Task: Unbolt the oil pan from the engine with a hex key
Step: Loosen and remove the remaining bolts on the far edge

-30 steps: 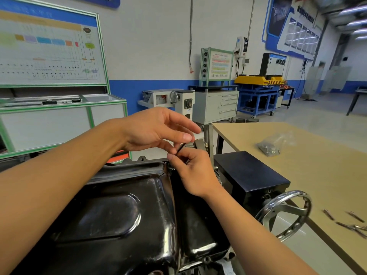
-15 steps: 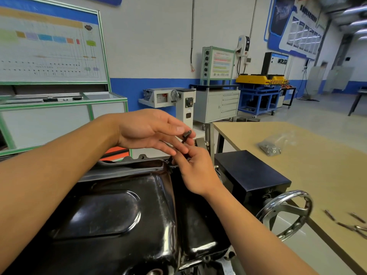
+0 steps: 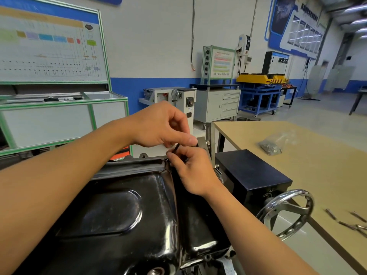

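A tan, flat-topped wooden table [image 3: 297,175] with a darker edge band fills the view from two o'clock down to five o'clock. Its near-left corner rests on a black metal leg [image 3: 220,140], which stands on the glossy grey floor [image 3: 317,110]. At the table's ten o'clock, near the far-left corner, lies a crumpled clear plastic bag of small metal fasteners [image 3: 273,144]. At the table's five o'clock, well apart from the bag and close to the near edge, several thin, loose metal rods [image 3: 352,224] lie scattered flat on the top; they are too blurred to identify. Bare tabletop lies between bag and rods.
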{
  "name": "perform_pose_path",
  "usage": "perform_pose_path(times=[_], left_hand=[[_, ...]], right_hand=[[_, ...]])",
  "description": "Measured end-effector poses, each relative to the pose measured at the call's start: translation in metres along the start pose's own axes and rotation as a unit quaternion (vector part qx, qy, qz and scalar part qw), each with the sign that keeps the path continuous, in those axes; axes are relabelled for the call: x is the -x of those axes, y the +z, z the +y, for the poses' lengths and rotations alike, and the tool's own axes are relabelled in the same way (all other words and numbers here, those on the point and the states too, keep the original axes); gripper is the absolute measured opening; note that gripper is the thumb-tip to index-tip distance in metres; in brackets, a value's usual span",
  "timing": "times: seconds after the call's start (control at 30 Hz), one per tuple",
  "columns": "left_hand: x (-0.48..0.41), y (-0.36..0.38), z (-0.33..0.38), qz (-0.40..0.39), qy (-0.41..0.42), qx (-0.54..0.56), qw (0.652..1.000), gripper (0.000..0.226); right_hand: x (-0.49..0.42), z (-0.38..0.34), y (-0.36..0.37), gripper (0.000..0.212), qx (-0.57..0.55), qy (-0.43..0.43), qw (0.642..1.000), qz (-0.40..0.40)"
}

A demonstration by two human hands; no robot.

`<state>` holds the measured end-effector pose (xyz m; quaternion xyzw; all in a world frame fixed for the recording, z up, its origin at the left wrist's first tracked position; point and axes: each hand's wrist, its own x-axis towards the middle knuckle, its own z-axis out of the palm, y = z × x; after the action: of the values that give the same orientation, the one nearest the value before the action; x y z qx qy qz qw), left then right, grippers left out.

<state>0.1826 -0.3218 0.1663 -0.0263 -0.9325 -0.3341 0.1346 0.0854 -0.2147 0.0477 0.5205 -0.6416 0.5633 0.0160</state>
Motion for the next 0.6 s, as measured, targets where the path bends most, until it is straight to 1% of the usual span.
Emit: perform_pose_path(times=[0.07,0.13,0.17,0.23,0.3,0.37,0.43,0.47,0.53,0.6], left_hand=[[-0.003,0.005,0.002,0.055,0.033,-0.051,0.997,0.027],[-0.003,0.009,0.003,0.089,0.035,-0.071,0.993,0.027],[-0.003,0.01,0.003,0.09,0.02,-0.062,0.994,0.021],[-0.002,0.01,0.002,0.08,-0.031,-0.012,0.996,0.01],[-0.003,0.008,0.0,0.072,-0.078,0.054,0.993,0.019],[-0.001,0.003,-0.001,0.043,-0.109,0.143,0.983,0.025],[0.002,-0.003,-0.004,-0.015,-0.113,0.219,0.969,0.027],[0.004,-0.005,-0.006,-0.049,-0.109,0.239,0.963,0.028],[0.006,-0.006,-0.009,-0.104,-0.094,0.244,0.96,0.024],[0.007,-0.006,-0.009,-0.133,-0.081,0.242,0.958,0.022]], right_hand=[[-0.001,-0.002,0.001,0.028,0.005,0.001,1.0,-0.001],[-0.001,-0.004,0.002,0.04,0.011,-0.003,1.0,-0.002],[-0.001,-0.004,0.003,0.041,0.016,-0.005,1.0,-0.003],[0.0,-0.003,0.003,0.034,0.023,-0.007,1.0,-0.011],[0.001,-0.001,0.003,0.03,0.022,-0.006,1.0,-0.011],[0.0,-0.001,0.002,0.029,0.024,-0.002,1.0,-0.001],[0.0,-0.001,0.0,0.026,0.028,-0.003,1.0,0.006],[0.0,0.0,0.0,0.024,0.031,0.0,0.999,0.007],[0.0,0.001,-0.001,0.022,0.033,0.0,0.999,0.006],[0.0,0.001,-0.002,0.018,0.039,-0.011,0.999,0.003]])
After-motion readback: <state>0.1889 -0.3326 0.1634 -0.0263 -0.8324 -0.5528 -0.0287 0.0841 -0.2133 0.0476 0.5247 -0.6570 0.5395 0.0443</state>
